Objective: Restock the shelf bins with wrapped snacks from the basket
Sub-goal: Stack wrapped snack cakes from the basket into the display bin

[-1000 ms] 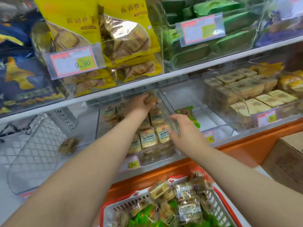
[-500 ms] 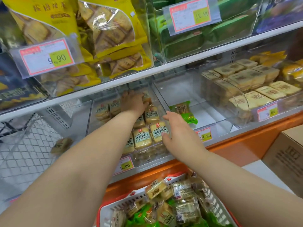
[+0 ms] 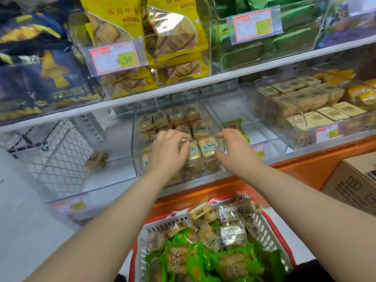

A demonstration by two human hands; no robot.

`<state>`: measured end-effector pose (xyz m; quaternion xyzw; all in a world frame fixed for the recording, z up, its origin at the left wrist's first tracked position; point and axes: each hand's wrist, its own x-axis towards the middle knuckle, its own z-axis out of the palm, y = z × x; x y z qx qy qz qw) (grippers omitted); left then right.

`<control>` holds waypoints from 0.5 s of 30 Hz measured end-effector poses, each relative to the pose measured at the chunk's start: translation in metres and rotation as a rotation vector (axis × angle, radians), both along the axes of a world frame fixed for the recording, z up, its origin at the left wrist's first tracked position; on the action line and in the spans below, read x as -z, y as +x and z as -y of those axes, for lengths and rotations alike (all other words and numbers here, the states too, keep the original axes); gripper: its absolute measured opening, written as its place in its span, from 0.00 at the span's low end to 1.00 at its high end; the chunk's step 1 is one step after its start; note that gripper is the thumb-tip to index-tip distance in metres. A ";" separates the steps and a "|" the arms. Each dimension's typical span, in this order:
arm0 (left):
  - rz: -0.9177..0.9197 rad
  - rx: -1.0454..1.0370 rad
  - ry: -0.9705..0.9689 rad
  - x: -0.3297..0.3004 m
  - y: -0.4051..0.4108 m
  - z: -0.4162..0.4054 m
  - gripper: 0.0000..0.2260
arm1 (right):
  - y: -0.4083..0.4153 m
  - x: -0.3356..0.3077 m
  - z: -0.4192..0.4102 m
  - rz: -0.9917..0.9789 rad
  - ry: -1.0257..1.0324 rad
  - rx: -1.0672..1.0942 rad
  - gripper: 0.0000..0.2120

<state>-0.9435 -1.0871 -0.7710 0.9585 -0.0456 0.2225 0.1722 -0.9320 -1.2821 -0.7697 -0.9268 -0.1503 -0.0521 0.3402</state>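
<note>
At frame centre the clear shelf bin [image 3: 137, 151] holds rows of wrapped snacks [image 3: 200, 130] whose print is too blurred to read; the left hand [image 3: 168, 153] pinches a wrapper edge there, while the right hand [image 3: 234, 148] hovers alongside with fingers loosely curled, holding nothing. Price tags read 9.90 [image 3: 116, 58] at upper left and 12.80 [image 3: 254, 24] at upper right. The basket [image 3: 154, 231], cut off at the bottom edge, holds more snacks, and the bin right of centre shows bare floor around one green packet [image 3: 234, 125].
</note>
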 end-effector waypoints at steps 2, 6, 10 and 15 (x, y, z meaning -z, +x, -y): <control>0.114 0.035 -0.100 0.015 -0.039 -0.004 0.07 | -0.012 -0.002 -0.003 -0.003 -0.012 0.073 0.18; 0.051 -0.085 -0.228 0.076 -0.102 -0.014 0.07 | -0.053 0.006 -0.028 -0.065 0.013 0.006 0.13; -0.401 -0.291 -0.288 0.147 -0.132 -0.036 0.13 | -0.099 0.036 -0.047 -0.284 -0.214 -0.268 0.12; -0.626 -0.281 -0.267 0.180 -0.124 -0.051 0.19 | -0.136 0.070 -0.056 -0.459 -0.458 -0.374 0.09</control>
